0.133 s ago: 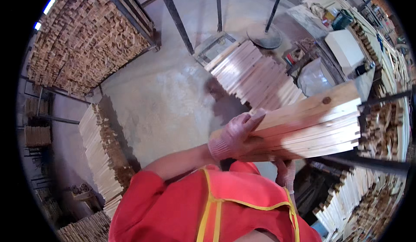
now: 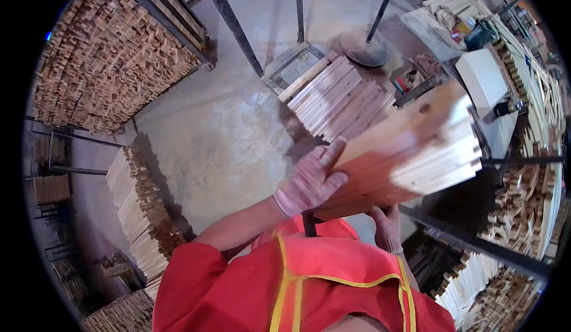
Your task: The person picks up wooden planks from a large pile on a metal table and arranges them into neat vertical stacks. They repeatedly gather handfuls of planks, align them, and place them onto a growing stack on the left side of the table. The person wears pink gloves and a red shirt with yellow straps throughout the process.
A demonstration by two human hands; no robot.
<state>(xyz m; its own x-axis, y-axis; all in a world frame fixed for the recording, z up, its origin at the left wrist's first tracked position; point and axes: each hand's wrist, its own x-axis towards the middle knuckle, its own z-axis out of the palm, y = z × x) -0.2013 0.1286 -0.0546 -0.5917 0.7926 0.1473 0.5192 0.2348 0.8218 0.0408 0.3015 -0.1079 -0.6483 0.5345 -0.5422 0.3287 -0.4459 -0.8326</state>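
Note:
Both my hands hold a bundle of long, pale wooden boards [image 2: 410,135] in front of my body. Gloved, my left hand [image 2: 310,179] grips the bundle's left end, thumb and fingers lying along the upper boards. From beneath the near edge, my right hand [image 2: 388,228] clasps it, also gloved; its fingers are partly hidden under the wood. The bundle slants up and away to the right, with uneven board ends showing there. Just beyond lies a row of similar boards [image 2: 333,103] on a low support.
A tall stack of wood pieces [image 2: 113,58] stands far left, with a long pile of boards [image 2: 134,195] nearer. A black metal rail [image 2: 476,243] runs below the bundle at right. A round-based stand [image 2: 366,49] is ahead, beside a white box [image 2: 483,79].
The bundle has tilted, showing more of its broad upper face, and its right end has shifted left and up. My left hand has moved slightly left with it.

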